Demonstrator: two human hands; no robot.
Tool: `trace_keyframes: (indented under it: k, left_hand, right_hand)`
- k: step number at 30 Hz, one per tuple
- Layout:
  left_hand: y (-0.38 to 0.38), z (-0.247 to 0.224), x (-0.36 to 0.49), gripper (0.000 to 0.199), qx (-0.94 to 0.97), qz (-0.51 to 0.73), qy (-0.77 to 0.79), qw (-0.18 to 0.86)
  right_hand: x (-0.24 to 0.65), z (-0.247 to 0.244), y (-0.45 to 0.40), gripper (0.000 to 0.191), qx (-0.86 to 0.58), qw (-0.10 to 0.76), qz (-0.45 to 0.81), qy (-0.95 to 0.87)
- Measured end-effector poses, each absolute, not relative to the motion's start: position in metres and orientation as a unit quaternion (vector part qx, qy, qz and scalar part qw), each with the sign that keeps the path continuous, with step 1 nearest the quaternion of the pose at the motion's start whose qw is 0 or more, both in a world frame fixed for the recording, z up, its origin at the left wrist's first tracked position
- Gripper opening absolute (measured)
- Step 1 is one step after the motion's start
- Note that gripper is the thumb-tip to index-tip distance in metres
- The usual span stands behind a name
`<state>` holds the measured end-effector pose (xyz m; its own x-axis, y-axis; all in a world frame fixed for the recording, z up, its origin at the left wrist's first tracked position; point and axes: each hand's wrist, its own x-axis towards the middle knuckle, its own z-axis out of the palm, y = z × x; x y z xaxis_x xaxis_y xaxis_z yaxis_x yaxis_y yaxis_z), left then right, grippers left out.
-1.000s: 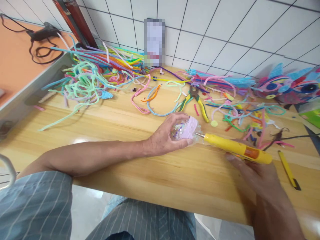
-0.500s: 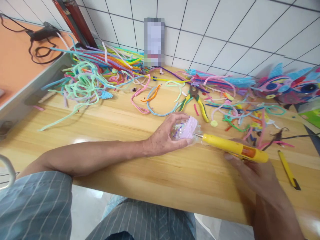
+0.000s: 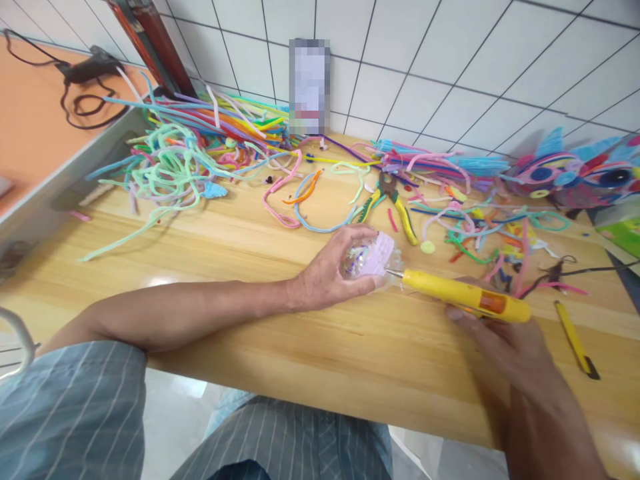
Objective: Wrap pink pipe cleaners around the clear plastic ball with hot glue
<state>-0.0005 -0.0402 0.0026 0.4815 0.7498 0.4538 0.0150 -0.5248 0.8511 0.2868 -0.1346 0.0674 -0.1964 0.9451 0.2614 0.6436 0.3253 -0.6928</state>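
Note:
My left hand [image 3: 334, 270] is wrapped round a clear plastic piece [image 3: 357, 259] with shiny bits inside and a lilac fuzzy band [image 3: 379, 254] across it. It may be the end of a bottle; the hand covers part of it. In my right hand [image 3: 515, 347] is a yellow hot glue gun [image 3: 450, 293], held by its grip. Its metal nozzle [image 3: 395, 273] points left and meets the lower edge of the lilac band, or comes very close. The fingers round the grip are mostly hidden behind the gun.
Green-and-yellow pliers [image 3: 387, 200] lie beyond my left hand. Tangled pipe cleaners [image 3: 170, 163] fill the back left, with more scraps [image 3: 470, 220] at right. A yellow utility knife [image 3: 575, 339] lies on the right. A blurred phone [image 3: 310, 87] leans on the tiled wall near fish-like crafts [image 3: 545, 173].
The glue gun has shifted very slightly left, with its nozzle still at the lilac band. My left hand and the clear piece stay almost where they were.

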Motion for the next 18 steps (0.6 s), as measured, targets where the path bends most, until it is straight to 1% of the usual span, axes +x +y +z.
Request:
trace_keyframes:
  k: [2,4,7,11,15,18]
  left_hand:
    - [-0.040,0.003,0.000,0.064,0.751,0.440,0.254,0.421]
    - [-0.040,0.004,0.000,0.064,0.750,0.438,0.256,0.424]
    - [-0.040,0.007,0.000,0.063,0.753,0.430,0.261,0.424]
    - [-0.040,0.010,-0.002,0.065,0.759,0.419,0.256,0.427]
    - [-0.039,0.011,-0.003,0.067,0.771,0.406,0.262,0.416]
    - [-0.038,0.009,-0.003,0.064,0.771,0.404,0.270,0.411]
  right_hand:
    - [0.287,0.065,-0.134,0.004,-0.546,0.356,0.209,-0.729]
    - [0.287,0.062,-0.134,0.008,-0.565,0.369,0.197,-0.711]
    - [0.287,0.055,-0.135,0.014,-0.600,0.373,0.211,-0.675]
    - [0.288,0.050,-0.132,0.020,-0.620,0.407,0.235,-0.628]
    - [0.301,0.062,-0.126,0.022,-0.624,0.441,0.251,-0.594]
    - [0.328,0.080,-0.127,0.023,-0.659,0.494,0.194,-0.533]
